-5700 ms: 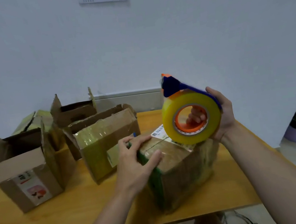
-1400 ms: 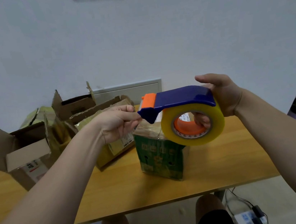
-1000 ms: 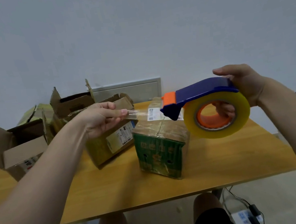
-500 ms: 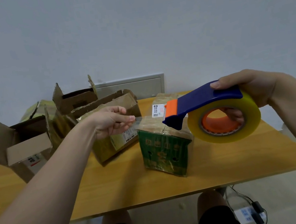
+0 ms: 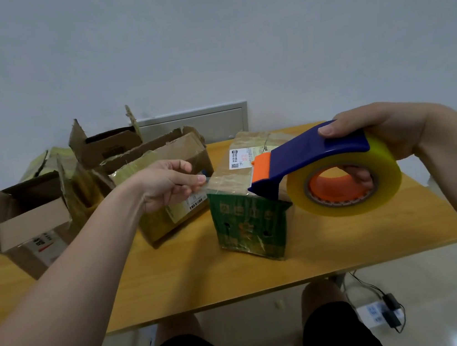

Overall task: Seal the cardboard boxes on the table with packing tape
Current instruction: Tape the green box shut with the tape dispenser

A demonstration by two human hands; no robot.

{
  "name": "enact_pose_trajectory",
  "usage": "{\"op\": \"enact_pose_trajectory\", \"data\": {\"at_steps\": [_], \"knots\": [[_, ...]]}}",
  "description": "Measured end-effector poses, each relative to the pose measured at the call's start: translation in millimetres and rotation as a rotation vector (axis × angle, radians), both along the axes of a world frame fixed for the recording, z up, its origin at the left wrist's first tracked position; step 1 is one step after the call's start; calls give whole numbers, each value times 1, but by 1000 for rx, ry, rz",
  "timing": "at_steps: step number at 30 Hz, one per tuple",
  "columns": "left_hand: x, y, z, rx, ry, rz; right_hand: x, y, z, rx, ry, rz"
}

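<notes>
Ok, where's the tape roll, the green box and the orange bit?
tape roll [image 5: 385,166]: head view, on its yellow outer band.
green box [image 5: 248,222]: head view, on its green front side.
orange bit [image 5: 261,168]: head view, middle of the dispenser's orange tip.

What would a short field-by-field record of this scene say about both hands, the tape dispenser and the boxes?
left hand: pinches the clear tape end beside the green box's top edge
right hand: grips the tape dispenser, fingers inside the roll's core
tape dispenser: blue, orange tip, nose at the green box top
green box: flaps closed, label on top, standing on the table
open boxes: several at left, flaps up
</notes>
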State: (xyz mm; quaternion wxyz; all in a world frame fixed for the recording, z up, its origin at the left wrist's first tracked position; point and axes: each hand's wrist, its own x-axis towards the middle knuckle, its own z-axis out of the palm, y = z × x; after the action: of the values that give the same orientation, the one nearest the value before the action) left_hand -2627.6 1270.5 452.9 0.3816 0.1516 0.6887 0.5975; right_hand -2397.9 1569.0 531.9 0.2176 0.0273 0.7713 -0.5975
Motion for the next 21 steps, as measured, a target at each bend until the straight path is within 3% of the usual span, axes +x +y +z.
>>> {"op": "enact_pose_trajectory", "data": {"at_steps": [6,21], "knots": [[3,7,7,-48,66,-2,4,4,1,15,-10,-41],[13,27,30,-321,482,-7,30,6,-16,-44,87,-82]]}}
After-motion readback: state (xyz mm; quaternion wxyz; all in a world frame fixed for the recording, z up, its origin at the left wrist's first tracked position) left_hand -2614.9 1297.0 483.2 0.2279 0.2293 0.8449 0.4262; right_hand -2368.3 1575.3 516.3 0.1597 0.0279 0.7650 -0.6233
